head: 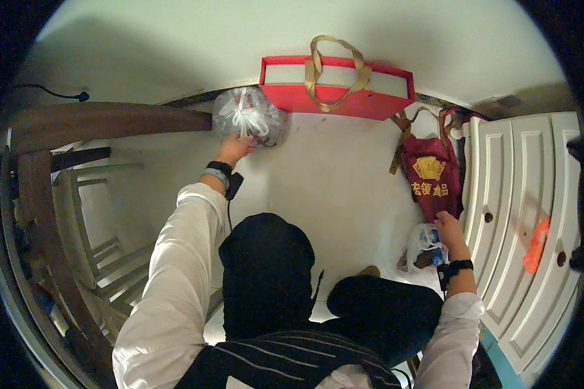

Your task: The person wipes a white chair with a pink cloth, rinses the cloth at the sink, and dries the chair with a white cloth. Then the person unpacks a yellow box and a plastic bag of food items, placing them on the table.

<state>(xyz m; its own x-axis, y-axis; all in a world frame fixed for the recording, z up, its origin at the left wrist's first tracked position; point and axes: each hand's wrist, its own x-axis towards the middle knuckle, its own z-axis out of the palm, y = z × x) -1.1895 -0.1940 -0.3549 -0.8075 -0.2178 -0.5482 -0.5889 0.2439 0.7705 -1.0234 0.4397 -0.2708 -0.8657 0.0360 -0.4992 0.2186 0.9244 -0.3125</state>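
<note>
My left hand (236,150) is at the upper left, its fingers closed on the gathered top of a knotted clear plastic bag (267,119) that rests on the floor by the wall. On the right, my right hand (450,231) grips the top of a smaller translucent plastic bag (421,248) with brown and blue things inside. Just beyond that hand a dark red cloth bag (430,170) with gold print lies against the white cabinet. Between the two hands, farther off, a red paper gift bag (340,99) with gold ribbon handles stands against the wall.
White cabinet doors (496,214) with dark knobs line the right side, an orange object (536,245) on one of them. Brown wooden furniture (112,126) and a pale slatted chair (85,228) stand at the left. A black cable (53,91) with a plug hangs on the wall.
</note>
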